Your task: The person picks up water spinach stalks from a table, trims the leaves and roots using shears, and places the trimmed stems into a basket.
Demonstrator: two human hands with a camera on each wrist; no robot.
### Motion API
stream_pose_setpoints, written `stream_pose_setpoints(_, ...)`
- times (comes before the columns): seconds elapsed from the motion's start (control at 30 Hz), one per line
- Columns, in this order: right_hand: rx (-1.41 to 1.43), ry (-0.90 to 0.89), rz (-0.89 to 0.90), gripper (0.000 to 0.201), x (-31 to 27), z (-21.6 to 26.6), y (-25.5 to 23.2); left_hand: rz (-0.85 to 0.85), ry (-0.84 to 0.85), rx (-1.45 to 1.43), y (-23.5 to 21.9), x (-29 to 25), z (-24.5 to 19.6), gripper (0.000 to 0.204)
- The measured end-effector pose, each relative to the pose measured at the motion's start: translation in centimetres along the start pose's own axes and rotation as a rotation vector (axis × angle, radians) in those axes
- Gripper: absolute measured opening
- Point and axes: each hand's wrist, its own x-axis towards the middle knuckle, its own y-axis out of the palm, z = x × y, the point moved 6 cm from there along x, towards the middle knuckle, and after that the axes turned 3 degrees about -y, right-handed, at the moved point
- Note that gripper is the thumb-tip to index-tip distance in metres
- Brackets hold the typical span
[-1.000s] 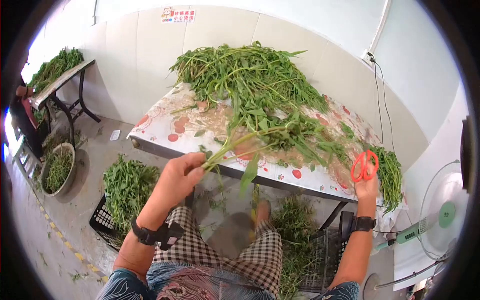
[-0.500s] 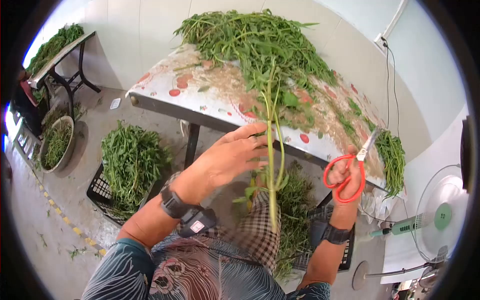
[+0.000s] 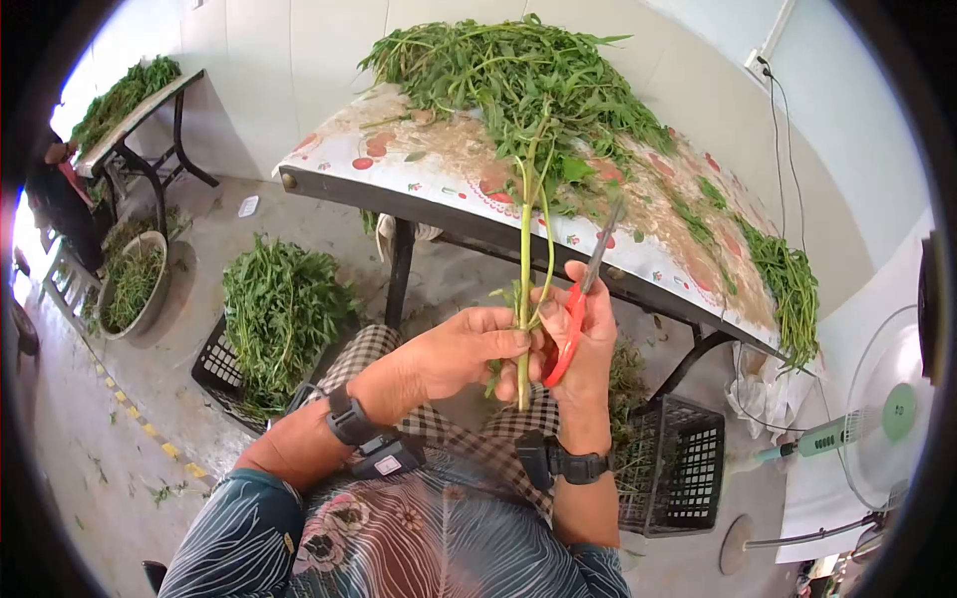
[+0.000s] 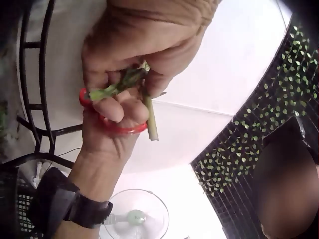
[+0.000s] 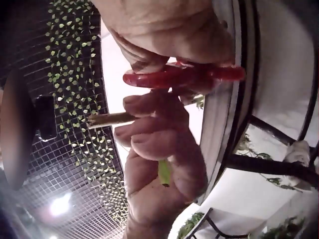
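A long green leafy stem (image 3: 525, 254) with a thinner side shoot stands upright in front of the table, its leafy top overlapping the pile behind in the head view. My left hand (image 3: 461, 351) pinches it near the lower end between thumb and fingers. Red-handled scissors (image 3: 570, 339) sit in my right hand (image 3: 590, 364), blades pointing up and away. The right fingertips are right at the stem, beside the left ones. From the left wrist view, the cut stem end (image 4: 152, 127) sticks out near the red handle loop (image 4: 124, 129).
A large heap of greens (image 3: 518, 80) covers the back of the table (image 3: 439, 194); a bundle (image 3: 783, 299) hangs over its right edge. Below are a filled crate (image 3: 219, 369), another black crate (image 3: 688, 468) and a basin (image 3: 140, 289). A fan (image 3: 887, 414) stands right.
My left hand, spread beside the stem half a second ago, now pinches it. My right hand has brought the scissors leftward from the table's right side to the stem.
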Motion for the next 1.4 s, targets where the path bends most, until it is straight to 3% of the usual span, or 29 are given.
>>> stream_pose_setpoints(0.1,0.153,-0.052,0.085,0.044,-0.3,0.4,0.2,-0.033,0.004,0.093,0.8,-0.4,-0.7,0.028)
stream_pose_setpoints(0.2,0.127,-0.134,0.135,0.044,-0.6,0.7,0.1,-0.043,-0.027,0.187,1.1,-0.7,-0.7,0.024)
stream_pose_setpoints(0.37,-0.132,-0.268,0.229,0.053,-1.6,2.9,1.0,-0.078,0.017,0.191,2.1,-1.1,-1.5,0.021)
stream_pose_setpoints(0.47,-0.138,-0.162,0.26,0.053,-0.3,1.9,0.1,-0.08,0.029,0.272,0.4,-1.1,-1.5,0.021)
stream_pose_setpoints(0.5,0.07,-0.033,0.267,0.051,-0.2,1.4,0.0,-0.083,0.018,0.288,-0.2,-1.2,-1.3,0.02)
stream_pose_setpoints(0.63,0.09,-0.037,0.149,0.053,-0.4,-0.9,-1.5,-0.067,-0.077,0.391,0.0,-1.5,-0.5,0.017)
stream_pose_setpoints(0.73,0.53,-0.042,0.102,0.052,0.6,-0.5,-2.2,0.05,0.025,0.58,1.2,-1.4,-0.6,0.017)
stream_pose_setpoints(0.77,0.49,-0.119,0.106,0.052,0.9,0.2,-2.7,0.038,0.091,0.783,1.8,-1.5,-1.2,0.016)
stream_pose_setpoints(0.87,0.483,-0.25,0.104,0.057,0.4,3.2,-3.6,0.1,0.081,1.135,2.5,-1.9,-1.2,0.018)
stream_pose_setpoints(0.9,0.407,-0.335,0.157,0.056,0.2,4.4,-3.6,0.106,0.087,1.095,2.7,-1.8,-1.1,0.017)
stream_pose_setpoints(1.0,0.144,-0.28,-0.048,0.053,0.3,5.5,-4.1,-0.051,-0.053,0.739,3.3,-1.3,-1.6,0.017)
stream_pose_setpoints(1.03,0.188,-0.262,-0.069,0.049,0.6,5.4,-4.2,-0.073,-0.017,0.51,3.1,-0.7,-1.9,0.017)
stream_pose_setpoints(1.13,0.389,-0.276,-0.04,0.046,1.1,5.3,-4.8,-0.093,0.043,0.392,0.5,0.6,-2.5,0.017)
stream_pose_setpoints(1.23,0.324,-0.243,-0.018,0.04,1.1,4.7,-5.1,-0.166,-0.092,0.314,-1.8,0.2,-1.8,0.02)
stream_pose_setpoints(1.33,0.137,-0.156,0.001,0.034,0.6,2.7,-5.7,-0.31,0.072,0.094,-2.7,-0.6,-1.6,0.023)
stream_pose_setpoints(1.4,0.013,-0.079,0.046,0.033,-0.4,1.5,-5.7,-0.402,0.165,0.323,-2.3,-0.9,-2.8,0.025)
